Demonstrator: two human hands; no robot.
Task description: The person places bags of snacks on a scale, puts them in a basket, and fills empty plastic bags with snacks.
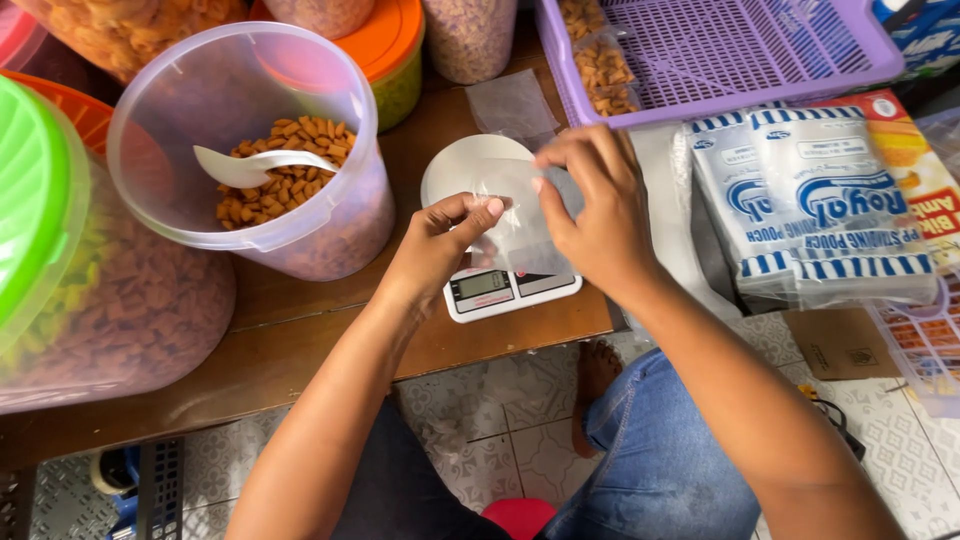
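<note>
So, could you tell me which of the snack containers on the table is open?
The clear round tub left of the scale, with a white scoop resting on brown snacks. It has no lid; the containers around it carry green or orange lids.

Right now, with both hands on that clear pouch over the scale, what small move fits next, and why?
Probably spread the clear pouch open: the left hand and right hand pinch it, apparently empty, above the white scale, beside the snack tub with its scoop.
</note>
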